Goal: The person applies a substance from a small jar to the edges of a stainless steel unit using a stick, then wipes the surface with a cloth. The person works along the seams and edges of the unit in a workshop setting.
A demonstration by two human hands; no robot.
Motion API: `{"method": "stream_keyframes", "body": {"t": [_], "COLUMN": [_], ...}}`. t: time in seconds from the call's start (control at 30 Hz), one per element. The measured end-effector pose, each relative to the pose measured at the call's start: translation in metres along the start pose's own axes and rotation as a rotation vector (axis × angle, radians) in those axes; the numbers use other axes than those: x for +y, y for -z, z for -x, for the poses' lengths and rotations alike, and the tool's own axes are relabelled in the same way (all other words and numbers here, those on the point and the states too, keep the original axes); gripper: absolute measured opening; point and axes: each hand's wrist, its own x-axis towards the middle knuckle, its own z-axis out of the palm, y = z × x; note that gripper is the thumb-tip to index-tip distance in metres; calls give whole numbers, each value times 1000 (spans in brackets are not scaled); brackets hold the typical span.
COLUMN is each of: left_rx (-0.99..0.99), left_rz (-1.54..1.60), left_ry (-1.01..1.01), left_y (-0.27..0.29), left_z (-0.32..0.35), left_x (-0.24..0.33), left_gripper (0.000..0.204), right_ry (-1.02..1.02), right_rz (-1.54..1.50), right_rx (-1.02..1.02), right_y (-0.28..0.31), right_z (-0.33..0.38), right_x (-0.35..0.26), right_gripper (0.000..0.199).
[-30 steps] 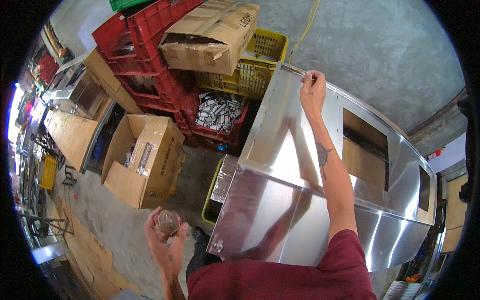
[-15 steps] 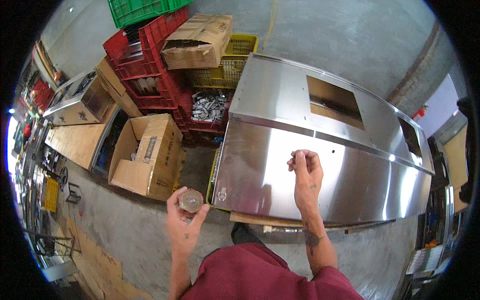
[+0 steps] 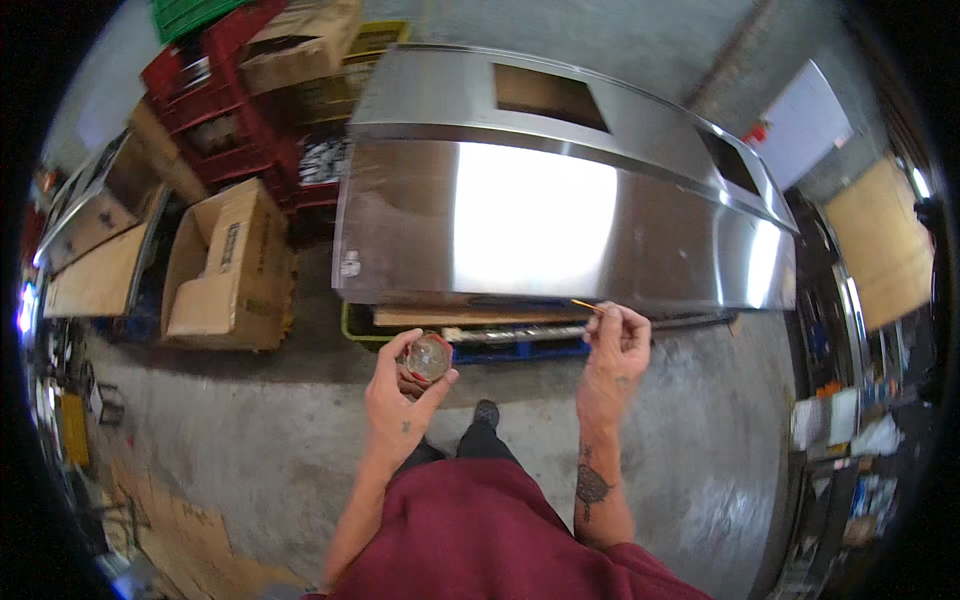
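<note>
My left hand is wrapped round a small round container, clear or glassy with some red at its rim. What is inside it I cannot make out. To the right, my right hand pinches a thin yellow-orange stick between thumb and fingers, its tip pointing left. Just beyond both hands lies a large shiny sheet-metal housing with rectangular cutouts in its far face. The right hand is close to the housing's near edge; whether it touches is unclear.
Under the housing are a wooden board and a blue pallet. An open cardboard box stands at the left, by stacked red crates. Shelving with assorted items runs along the right. My shoe is on the concrete floor.
My view has shifted, so the housing and crates appear farther up and left. The hands have come nearer each other, and the stick now shows plainly in the right hand.
</note>
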Motion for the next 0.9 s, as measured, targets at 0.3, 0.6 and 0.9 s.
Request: {"method": "stream_keyframes", "body": {"t": [0.3,0.6,0.9], "left_rx": [-321,-624,-875], "left_rz": [-42,116,169], "left_ry": [-235,-307,-342], "left_y": [-202,-469,-690], "left_z": [14,85,99], "left_x": [41,93,143], "left_gripper": [67,69,68], "right_ry": [47,218,381], "right_rz": [17,180,705], "right_rx": [164,210,360], "right_y": [161,386,572], "right_z": [-34,-59,-165], "right_x": [-35,-81,-79], "right_gripper": [22,15,13]}}
